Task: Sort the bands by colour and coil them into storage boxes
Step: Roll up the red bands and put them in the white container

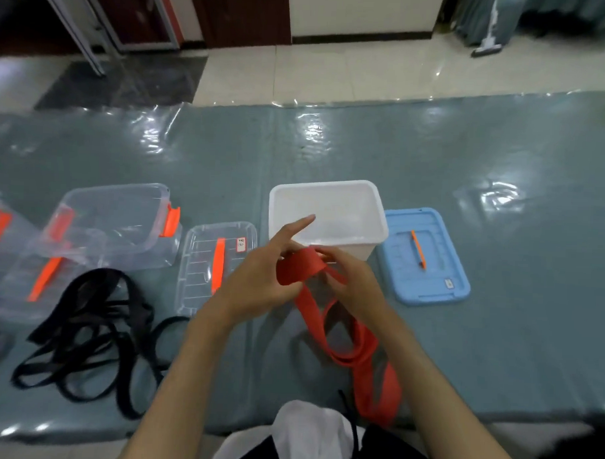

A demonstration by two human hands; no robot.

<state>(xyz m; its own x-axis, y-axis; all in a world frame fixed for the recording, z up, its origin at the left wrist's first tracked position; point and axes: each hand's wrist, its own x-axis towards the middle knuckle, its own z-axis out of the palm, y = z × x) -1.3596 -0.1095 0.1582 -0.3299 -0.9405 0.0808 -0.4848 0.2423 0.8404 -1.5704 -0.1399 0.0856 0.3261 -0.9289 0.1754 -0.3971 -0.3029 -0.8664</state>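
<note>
Red band (301,268), flat, limp and probably light, is gripped by left hand (258,279) and right hand (352,282) at 6 o'clock of the white box (377,211); judged best held near the coil, tail trailing.

You are looking down on a grey-green mat under a glossy clear plastic sheet (434,155), which catches white glare from overhead light at about 12 and 2 o'clock. Beyond its far edge lies a floor of pale cream glazed tiles (334,72), with a patch of dark speckled stone tile (128,82) at 10 o'clock. Along the top runs a white wall with a dark brown skirting board (362,37), a dark brown wooden door panel (243,14) at 11 o'clock, and teal hanging curtains (490,19) at 1 o'clock.
</note>
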